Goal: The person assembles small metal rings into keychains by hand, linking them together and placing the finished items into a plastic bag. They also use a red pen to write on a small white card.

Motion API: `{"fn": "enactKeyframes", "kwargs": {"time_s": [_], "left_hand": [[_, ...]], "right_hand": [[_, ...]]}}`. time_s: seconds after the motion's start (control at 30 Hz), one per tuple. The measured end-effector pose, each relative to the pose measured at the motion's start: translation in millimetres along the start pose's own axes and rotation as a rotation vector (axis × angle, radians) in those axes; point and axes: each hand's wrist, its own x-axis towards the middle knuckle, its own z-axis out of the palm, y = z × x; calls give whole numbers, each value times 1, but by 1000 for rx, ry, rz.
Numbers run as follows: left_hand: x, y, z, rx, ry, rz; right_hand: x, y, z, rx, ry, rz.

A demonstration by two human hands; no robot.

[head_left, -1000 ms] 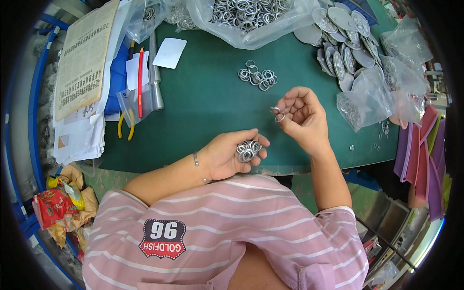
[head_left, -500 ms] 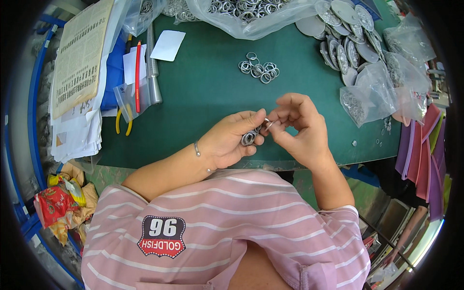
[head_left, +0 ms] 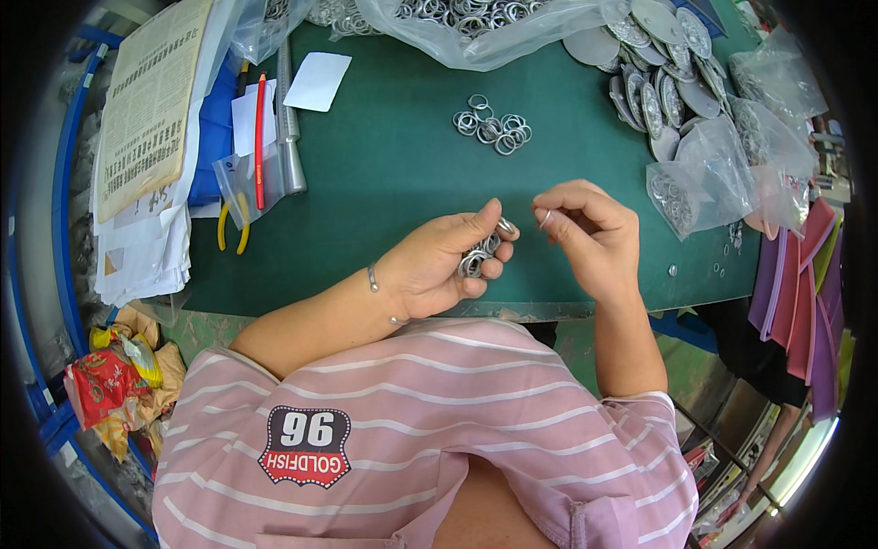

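Note:
Over the near edge of the green table, my left hand (head_left: 445,249) cups several silver metal rings (head_left: 477,259), its fingers curled round them. One ring (head_left: 506,225) stands at the tip of its thumb. My right hand (head_left: 594,233) is a short way to the right, apart from the left, with thumb and fingers pinched on a single metal ring (head_left: 545,219). Beyond both hands, a small loose pile of rings (head_left: 492,126) lies on the table.
A clear plastic bag (head_left: 476,57) of many rings lies at the far side. Flat silver discs (head_left: 660,78) are heaped far right, beside plastic bags (head_left: 700,178) of rings. At left are papers (head_left: 151,128), a red pencil (head_left: 259,142), a tapered metal rod (head_left: 291,156) and yellow-handled pliers (head_left: 243,229).
My right hand has drawn away to the right from the left hand, taking a ring in its pinch. The left hand has stayed nearly in place with its rings.

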Motion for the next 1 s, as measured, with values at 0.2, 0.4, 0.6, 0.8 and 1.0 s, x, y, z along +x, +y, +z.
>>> {"fn": "enactKeyframes", "kwargs": {"time_s": [0.2, 0.4, 0.6, 0.8, 1.0], "left_hand": [[-4, 1, 5, 733, 139, 257], [1, -2, -6, 1964, 329, 762], [-1, -3, -5, 1890, 267, 755], [1, 3, -5, 1323, 261, 607], [-3, 13, 11, 446, 208, 112]], "right_hand": [[37, 24, -6, -470, 96, -157], [64, 26, 15, -547, 87, -288], [65, 33, 22, -572, 53, -326], [54, 30, 0, 273, -28, 318], [44, 25, -12, 627, -102, 439]]}}
